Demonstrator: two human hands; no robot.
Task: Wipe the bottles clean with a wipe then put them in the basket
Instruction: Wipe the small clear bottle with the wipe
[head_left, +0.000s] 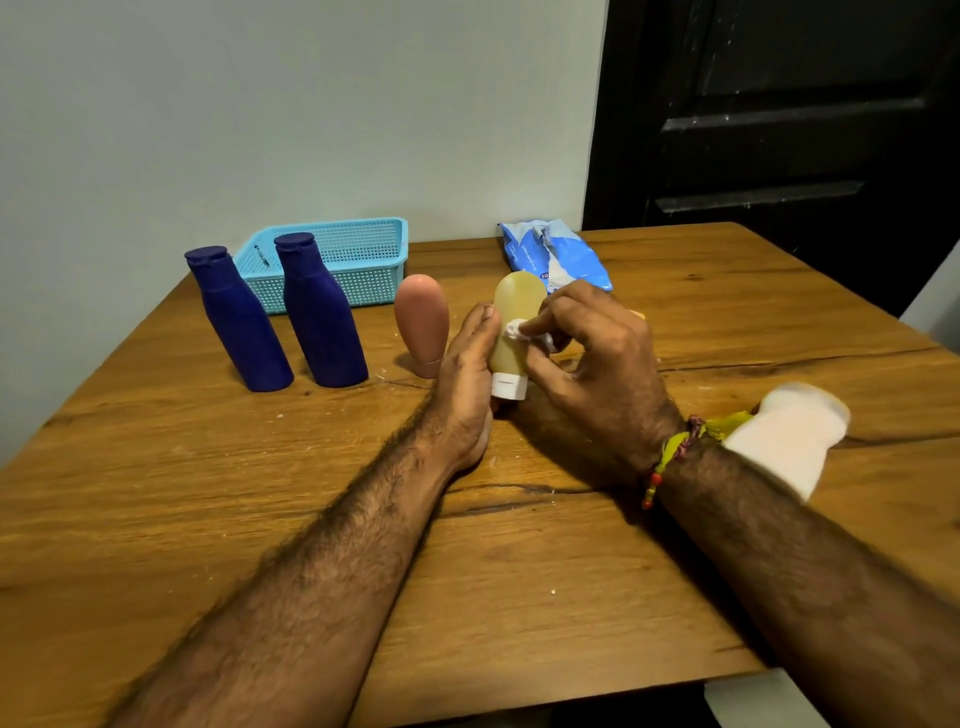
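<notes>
Head view, and it's all happening mid-surface: the yellow bottle (511, 332) stands cap-down on the wooden surface (519, 597), just right of the pink bottle (422, 323). Left hand (465, 387) steadies it, grip wrapped round the bottle's left side, thumb up along it. Right hand (597, 364) is in there too, fingertips pinching a small white wipe (517, 328) and pressing it against the bottle's front. Over on the left, two blue bottles (280, 317) stand side by side, caps up, leaning a touch. Behind them at the far edge sits the blue basket (358, 260), nothing visible inside. Far right of that, the wipes packet (558, 257) lies flat. A white bottle (789, 431) rests behind the right wrist.
</notes>
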